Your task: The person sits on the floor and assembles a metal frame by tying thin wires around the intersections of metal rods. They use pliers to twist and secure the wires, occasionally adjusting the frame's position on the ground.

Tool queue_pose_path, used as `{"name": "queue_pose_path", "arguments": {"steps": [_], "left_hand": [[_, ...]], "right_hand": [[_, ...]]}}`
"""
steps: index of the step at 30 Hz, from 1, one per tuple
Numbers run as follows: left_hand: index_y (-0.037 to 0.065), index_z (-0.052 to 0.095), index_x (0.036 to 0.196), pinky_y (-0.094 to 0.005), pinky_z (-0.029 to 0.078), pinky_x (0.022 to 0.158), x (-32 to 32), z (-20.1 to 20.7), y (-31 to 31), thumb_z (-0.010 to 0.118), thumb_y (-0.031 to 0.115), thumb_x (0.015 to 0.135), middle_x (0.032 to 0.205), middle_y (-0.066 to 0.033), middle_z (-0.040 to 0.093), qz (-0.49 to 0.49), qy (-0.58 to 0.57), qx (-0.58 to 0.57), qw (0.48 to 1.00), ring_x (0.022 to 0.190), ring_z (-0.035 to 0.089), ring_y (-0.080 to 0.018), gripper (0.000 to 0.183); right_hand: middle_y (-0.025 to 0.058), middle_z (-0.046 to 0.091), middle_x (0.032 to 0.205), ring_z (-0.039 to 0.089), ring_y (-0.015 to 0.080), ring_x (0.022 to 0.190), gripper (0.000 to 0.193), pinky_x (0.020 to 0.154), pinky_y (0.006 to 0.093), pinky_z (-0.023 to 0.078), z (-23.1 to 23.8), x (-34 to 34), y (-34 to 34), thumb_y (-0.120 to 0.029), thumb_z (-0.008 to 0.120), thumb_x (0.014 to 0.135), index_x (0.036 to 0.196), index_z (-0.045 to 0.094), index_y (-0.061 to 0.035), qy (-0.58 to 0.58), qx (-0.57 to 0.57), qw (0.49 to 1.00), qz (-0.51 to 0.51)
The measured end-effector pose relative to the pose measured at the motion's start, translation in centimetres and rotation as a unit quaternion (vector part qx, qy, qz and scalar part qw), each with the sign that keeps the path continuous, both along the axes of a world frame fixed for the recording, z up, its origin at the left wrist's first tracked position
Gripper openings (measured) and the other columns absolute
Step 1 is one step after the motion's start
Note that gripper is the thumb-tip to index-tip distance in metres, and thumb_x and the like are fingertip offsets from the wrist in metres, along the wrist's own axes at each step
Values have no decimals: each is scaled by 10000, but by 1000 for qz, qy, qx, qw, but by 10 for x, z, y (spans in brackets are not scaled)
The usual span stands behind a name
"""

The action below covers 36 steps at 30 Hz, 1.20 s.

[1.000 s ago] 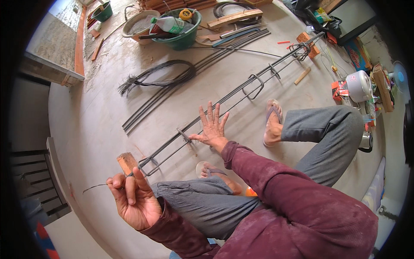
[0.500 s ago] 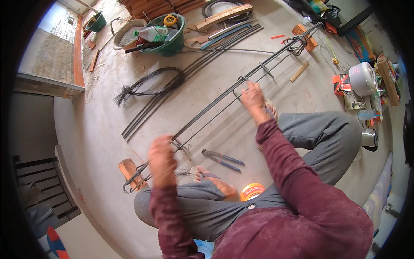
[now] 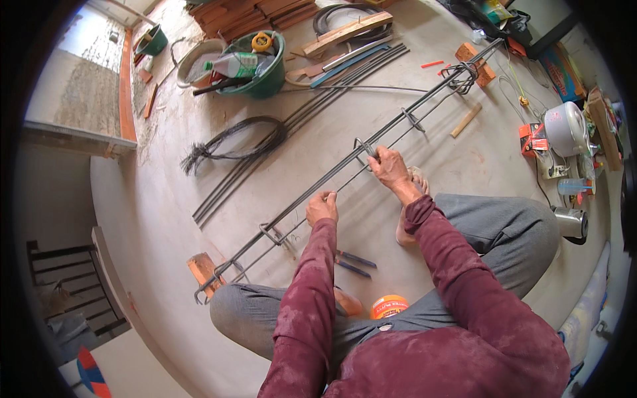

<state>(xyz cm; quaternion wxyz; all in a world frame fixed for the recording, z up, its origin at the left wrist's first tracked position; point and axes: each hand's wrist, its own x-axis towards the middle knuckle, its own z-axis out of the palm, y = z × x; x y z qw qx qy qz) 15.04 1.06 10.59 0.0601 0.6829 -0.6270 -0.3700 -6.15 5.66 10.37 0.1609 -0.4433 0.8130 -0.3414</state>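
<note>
A long frame of dark steel bars (image 3: 306, 193) runs diagonally in front of me, propped on an orange brick block (image 3: 201, 269) at the near left and another block (image 3: 484, 72) at the far right. Square steel stirrups (image 3: 415, 121) are spaced along it, with several bunched near the far end. My right hand (image 3: 391, 169) is closed on a stirrup (image 3: 360, 147) around the bars' middle. Lower along the frame, my left hand (image 3: 322, 207) is pinched at the near thin bar; what its fingertips hold is too small to make out. Pincers (image 3: 355, 263) lie partly behind my left forearm.
Beyond the frame lie loose bars (image 3: 229, 182) and a coil of tie wire (image 3: 279, 136). A green tub (image 3: 269, 81) of tools and a plank (image 3: 348, 33) are farther off. A wooden stick (image 3: 466, 121) and a white pot (image 3: 565, 129) are at right.
My left hand has moved right and away from me, from the near-left stirrup toward the frame's middle. My right hand stays by the middle stirrup, which has shifted slightly left.
</note>
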Motion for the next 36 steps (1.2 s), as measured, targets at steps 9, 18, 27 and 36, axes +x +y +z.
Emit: {"name": "queue_pose_path", "arguments": {"steps": [9, 18, 27, 36], "left_hand": [[196, 740, 970, -423, 521, 800, -1, -1, -1, 683, 398, 826, 922, -86, 720, -5, 10, -6, 1000, 903, 678, -297, 254], [199, 744, 979, -426, 533, 786, 6, -9, -2, 689, 397, 817, 921, -87, 722, -13, 6, -15, 1000, 891, 685, -294, 262], [189, 731, 1029, -410, 519, 839, 4, 1, -2, 668, 356, 828, 955, -106, 719, -19, 48, 46, 998, 940, 677, -292, 269], [121, 686, 1093, -371, 509, 799, 27, 27, 19, 643, 332, 833, 824, -99, 684, 23, 94, -48, 994, 819, 659, -248, 338]], "right_hand": [[204, 628, 691, 638, 390, 677, 252, 594, 434, 495, 12, 87, 3, -205, 683, 832, 782, 571, 15, -7, -10, 993, 116], [222, 633, 714, 635, 412, 731, 257, 622, 465, 495, 4, 93, 6, -228, 692, 831, 828, 573, 0, -35, -10, 992, 119], [174, 673, 796, 657, 351, 766, 347, 656, 418, 501, 4, 82, 11, -244, 715, 812, 1054, 597, -26, -54, 44, 990, 124], [189, 666, 974, 632, 376, 947, 502, 810, 447, 495, -7, 74, 16, -243, 721, 788, 1231, 537, -95, -84, 85, 978, 172]]}}
